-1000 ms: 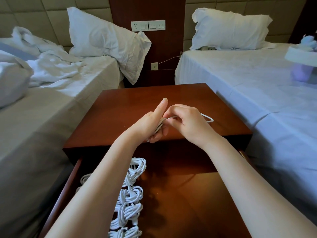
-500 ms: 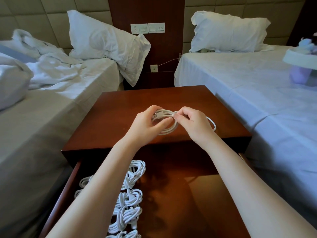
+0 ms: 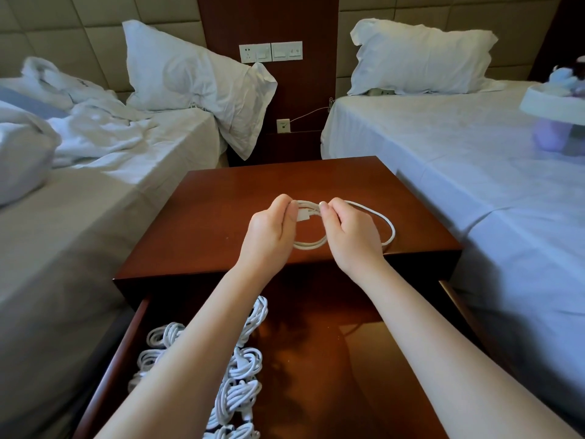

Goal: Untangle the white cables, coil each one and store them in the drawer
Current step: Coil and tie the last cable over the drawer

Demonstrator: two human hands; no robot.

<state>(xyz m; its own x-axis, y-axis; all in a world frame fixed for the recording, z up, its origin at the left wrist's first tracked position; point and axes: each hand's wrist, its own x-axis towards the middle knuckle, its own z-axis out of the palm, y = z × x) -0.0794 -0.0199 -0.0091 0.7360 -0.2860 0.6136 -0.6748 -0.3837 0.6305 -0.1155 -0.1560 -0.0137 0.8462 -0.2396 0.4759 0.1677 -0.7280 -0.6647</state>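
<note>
A white cable (image 3: pixel 387 224) is held in loops just above the wooden nightstand top (image 3: pixel 240 191). My left hand (image 3: pixel 272 231) grips the coil at its left side, fingers curled round the strands. My right hand (image 3: pixel 351 231) pinches the strands beside a white plug end at the coil's top, and a loose loop trails out to its right. Below, the open drawer (image 3: pixel 364 375) holds several coiled white cables (image 3: pixel 237 384) along its left half, partly hidden by my left forearm.
A bed with rumpled white bedding (image 3: pixel 95 134) stands left of the nightstand, and a made bed (image 3: pixel 459 147) stands right. A white tray with a plush toy (image 3: pixel 557 103) sits on the right bed. Wall sockets (image 3: pixel 270 52) are behind.
The cable has gone from a tight bundle between my hands to a wider flat coil. My hands have moved slightly apart, and the loose loop on the right has grown.
</note>
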